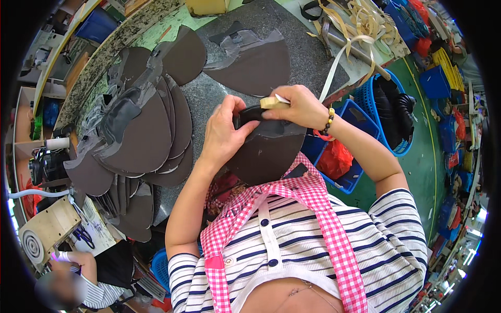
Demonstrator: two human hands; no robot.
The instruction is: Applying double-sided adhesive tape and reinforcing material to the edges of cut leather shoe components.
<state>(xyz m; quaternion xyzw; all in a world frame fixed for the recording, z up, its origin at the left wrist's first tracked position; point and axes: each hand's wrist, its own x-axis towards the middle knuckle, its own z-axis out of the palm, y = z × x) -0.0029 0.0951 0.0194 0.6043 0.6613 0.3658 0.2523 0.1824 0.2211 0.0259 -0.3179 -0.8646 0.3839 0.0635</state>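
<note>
Left fingers (249, 127) pinch the edge of a brown panel (269, 159), right fingers (288, 111) a yellow block (272, 103); the panel extends toward six o'clock. Edge-pressing seems in hand, next calling for a steady grip.

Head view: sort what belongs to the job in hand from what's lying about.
Likely in the job:
brown piece in left hand
pale-yellow item in right hand
stacked brown panels

Likely just lying about:
tan strips
red bag
white spool

I could pass over the tabletop (311, 57) between the lone dark panel (263, 65) and what looks like a hammer (365, 56); stacked panels (143, 133) block the left edge, tangled straps (373, 32) the far-right corner.
</note>
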